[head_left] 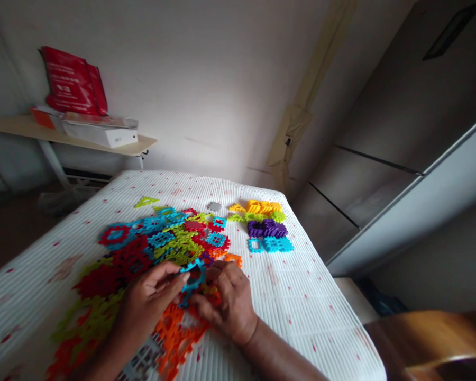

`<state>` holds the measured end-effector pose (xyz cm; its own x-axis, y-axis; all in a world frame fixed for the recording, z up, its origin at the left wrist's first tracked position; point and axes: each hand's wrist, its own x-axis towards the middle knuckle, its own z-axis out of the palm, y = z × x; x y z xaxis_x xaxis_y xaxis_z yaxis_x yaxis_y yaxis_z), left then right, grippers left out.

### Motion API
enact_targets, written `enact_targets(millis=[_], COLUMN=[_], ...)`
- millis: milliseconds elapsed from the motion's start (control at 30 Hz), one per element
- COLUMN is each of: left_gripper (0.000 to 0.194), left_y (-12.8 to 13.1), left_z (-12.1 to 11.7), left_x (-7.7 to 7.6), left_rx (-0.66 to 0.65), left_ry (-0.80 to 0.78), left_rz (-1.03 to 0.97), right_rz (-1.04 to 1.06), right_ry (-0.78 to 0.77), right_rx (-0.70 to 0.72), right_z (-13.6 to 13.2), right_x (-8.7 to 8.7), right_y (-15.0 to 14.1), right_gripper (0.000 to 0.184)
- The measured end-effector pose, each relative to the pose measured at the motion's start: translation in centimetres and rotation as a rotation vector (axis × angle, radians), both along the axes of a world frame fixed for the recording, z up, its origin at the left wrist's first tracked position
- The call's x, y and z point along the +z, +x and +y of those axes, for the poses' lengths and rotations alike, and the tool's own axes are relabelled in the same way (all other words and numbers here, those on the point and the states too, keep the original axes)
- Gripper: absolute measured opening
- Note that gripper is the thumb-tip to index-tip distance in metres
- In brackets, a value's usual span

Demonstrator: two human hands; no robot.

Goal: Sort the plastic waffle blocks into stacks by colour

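Blue interlocking plastic piece (199,274), with an opening in its middle, is up between both hands, lower centre of frame, above the near side of the heap of mixed pieces (174,244). Left hand (153,293) is nearly closed, thumb and forefinger pinching the piece's left edge; a rim grip like this probably leaves the toothed edges free for turning or fitting. Right hand (229,299) is half curled at the right edge, fingers bent inward; can't tell whether it grips or just steadies, as its own fingers hide the contact. Heap spreads across centre and lower left, colours jumbled, orange pieces (178,338) and grey lattice pieces (145,355) nearest the wearer. Right of centre, separate rows by colour: yellow (254,205), lime green (254,217), purple (275,228), light blue (277,244), mostly standing on edge and packed close, likely to save room and keep colours apart. Grey toothed piece (213,206) lies alone behind the heap, lime triangle (146,201) at its far left. All on the white patterned tablecloth (309,312). Upper left: red bag (73,82) and white box (117,138) on a side table (8,126).
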<state>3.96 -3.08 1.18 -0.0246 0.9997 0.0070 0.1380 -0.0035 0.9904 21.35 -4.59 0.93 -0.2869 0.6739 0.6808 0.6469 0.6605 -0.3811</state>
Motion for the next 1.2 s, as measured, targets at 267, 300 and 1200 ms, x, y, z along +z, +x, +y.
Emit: enact_targets(millis=[267, 300, 1200], left_gripper=[0.033, 0.033, 0.041], left_y=[0.3, 0.3, -0.6], left_z=[-0.2, -0.1, 0.3], left_x=[-0.4, -0.4, -0.8], left_rx=[-0.105, -0.111, 0.004], left_ry=[-0.020, -0.027, 0.048], left_rz=[-0.055, -0.065, -0.100], right_rz=[-0.013, -0.003, -0.424], right_ry=[-0.067, -0.074, -0.218], right_rx=[-0.013, -0.009, -0.798], right_z=[-0.4, -0.3, 7.4], right_x=[-0.4, -0.5, -3.4], right_y=[-0.8, -0.8, 9.5], right_gripper=[0.038, 0.038, 0.010])
